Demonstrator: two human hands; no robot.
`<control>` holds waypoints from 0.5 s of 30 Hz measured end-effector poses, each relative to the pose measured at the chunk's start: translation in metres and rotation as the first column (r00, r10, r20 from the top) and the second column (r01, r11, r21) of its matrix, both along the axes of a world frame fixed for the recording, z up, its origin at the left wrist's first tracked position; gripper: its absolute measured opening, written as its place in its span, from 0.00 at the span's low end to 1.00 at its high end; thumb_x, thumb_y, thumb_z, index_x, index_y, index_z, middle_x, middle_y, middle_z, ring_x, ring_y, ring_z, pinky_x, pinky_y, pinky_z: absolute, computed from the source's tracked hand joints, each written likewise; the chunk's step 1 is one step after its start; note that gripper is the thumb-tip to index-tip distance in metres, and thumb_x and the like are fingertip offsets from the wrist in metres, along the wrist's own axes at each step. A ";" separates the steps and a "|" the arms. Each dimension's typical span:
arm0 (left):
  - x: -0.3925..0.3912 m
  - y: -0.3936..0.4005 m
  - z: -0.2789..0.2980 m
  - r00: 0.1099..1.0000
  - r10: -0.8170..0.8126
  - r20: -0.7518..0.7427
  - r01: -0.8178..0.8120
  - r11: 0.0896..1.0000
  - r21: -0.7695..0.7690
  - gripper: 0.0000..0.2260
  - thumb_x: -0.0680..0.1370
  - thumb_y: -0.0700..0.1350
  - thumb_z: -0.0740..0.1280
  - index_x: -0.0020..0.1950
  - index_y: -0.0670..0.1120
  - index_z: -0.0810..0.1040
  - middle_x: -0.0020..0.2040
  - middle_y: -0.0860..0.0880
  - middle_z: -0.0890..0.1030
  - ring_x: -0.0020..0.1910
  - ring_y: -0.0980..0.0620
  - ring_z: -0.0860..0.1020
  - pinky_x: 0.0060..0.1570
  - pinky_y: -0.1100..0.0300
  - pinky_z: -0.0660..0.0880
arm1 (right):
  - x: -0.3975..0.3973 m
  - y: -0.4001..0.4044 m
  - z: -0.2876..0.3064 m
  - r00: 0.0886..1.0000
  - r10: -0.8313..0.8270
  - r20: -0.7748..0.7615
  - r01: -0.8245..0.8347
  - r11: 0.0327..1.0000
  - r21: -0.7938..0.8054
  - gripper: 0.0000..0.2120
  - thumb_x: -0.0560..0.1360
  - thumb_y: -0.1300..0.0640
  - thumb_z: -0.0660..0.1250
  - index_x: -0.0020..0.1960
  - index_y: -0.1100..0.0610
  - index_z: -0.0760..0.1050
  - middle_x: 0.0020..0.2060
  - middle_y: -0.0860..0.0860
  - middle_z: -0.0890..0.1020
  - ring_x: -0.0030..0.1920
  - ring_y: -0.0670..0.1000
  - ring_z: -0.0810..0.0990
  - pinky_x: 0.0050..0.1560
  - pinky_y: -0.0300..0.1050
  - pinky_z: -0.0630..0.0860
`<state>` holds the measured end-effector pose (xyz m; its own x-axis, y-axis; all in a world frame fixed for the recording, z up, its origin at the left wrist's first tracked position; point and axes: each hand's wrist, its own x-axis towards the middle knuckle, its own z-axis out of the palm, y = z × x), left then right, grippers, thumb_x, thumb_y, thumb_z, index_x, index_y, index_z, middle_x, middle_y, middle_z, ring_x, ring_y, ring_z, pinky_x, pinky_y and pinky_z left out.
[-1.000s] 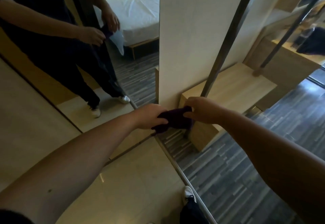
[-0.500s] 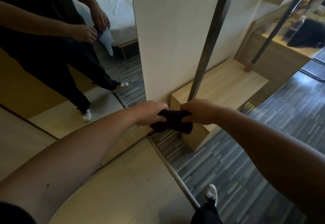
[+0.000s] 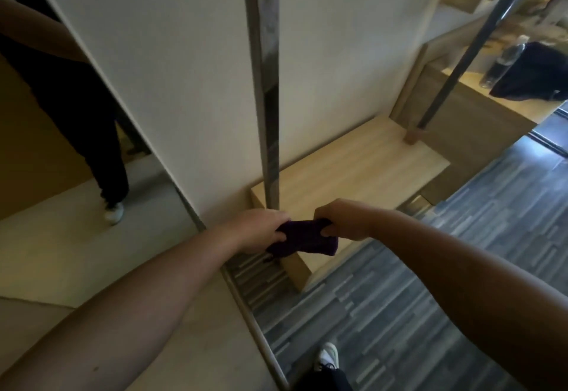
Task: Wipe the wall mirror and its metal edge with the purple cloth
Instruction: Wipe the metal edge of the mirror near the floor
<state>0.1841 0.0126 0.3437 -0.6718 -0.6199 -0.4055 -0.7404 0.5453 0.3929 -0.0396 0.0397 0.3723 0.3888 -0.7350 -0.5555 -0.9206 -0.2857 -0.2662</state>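
Both my hands hold a dark purple cloth (image 3: 304,240) stretched between them, low in front of a white wall panel. My left hand (image 3: 259,231) grips its left end and my right hand (image 3: 341,218) pinches its right end. The wall mirror (image 3: 61,120) fills the left side and reflects dark trousers and a white shoe. Its thin metal edge (image 3: 187,206) runs diagonally down to just left of my left hand. The cloth touches neither the mirror nor the edge.
A vertical metal post (image 3: 266,83) rises from a low wooden bench (image 3: 353,169) right behind the cloth. A desk at the far right carries a bottle (image 3: 504,61) and a dark bag (image 3: 538,74). A floor strip (image 3: 255,329) divides beige tile from grey planks; my shoe (image 3: 329,357) stands below.
The view has swung right, so the mirror and its reflection slid toward the left edge. My hands stayed together on the cloth, pulling it a little more taut.
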 end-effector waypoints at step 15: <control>-0.094 -0.054 -0.087 0.998 0.041 0.055 -0.046 0.994 0.095 0.06 0.84 0.47 0.61 0.59 0.53 0.74 0.50 0.54 0.79 0.46 0.54 0.78 0.49 0.50 0.79 | -0.094 -0.056 -0.092 0.995 -0.097 0.023 0.094 0.989 0.112 0.12 0.81 0.57 0.62 0.64 0.53 0.76 0.45 0.47 0.77 0.46 0.48 0.75 0.39 0.38 0.67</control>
